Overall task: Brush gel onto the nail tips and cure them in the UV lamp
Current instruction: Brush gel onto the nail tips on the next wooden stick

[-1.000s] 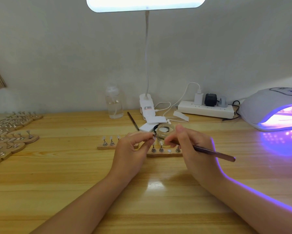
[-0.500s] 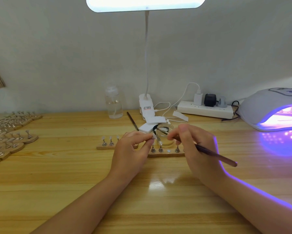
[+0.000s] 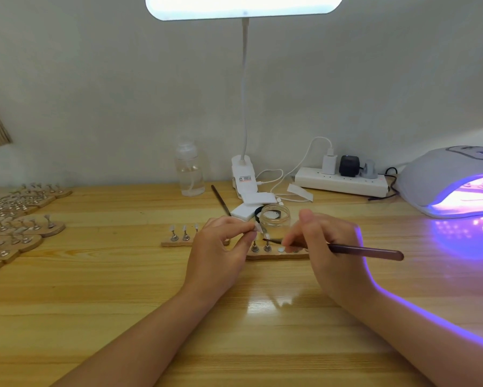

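Tip: small pale nail tip (image 3: 258,228) pinched between the left hand's (image 3: 220,247) thumb and fingers, held up just above the near stand strip and in front of the jar.
Handling: looks feather-light, thin and springy; likely slick once gelled, so best held by its edges or its peg, with the top face kept clear.
Brush: right hand (image 3: 329,247) grips the dark brush (image 3: 366,250) like a pen near the bristle end; the bristles point left and sit just beside the tip, contact too fine to tell.
Jar: clear glass jar (image 3: 274,220), lid off, standing just behind the hands; clear gel seems to lie low inside, level hard to judge.
Strip: wooden strip (image 3: 276,256) under the hands carries metal pegs, some bare.
Lamp: UV lamp (image 3: 444,188) at far right glows violet; stands with tips appear inside it.
Bottle: clear pump bottle (image 3: 189,174) by the wall, partly filled with clear liquid.
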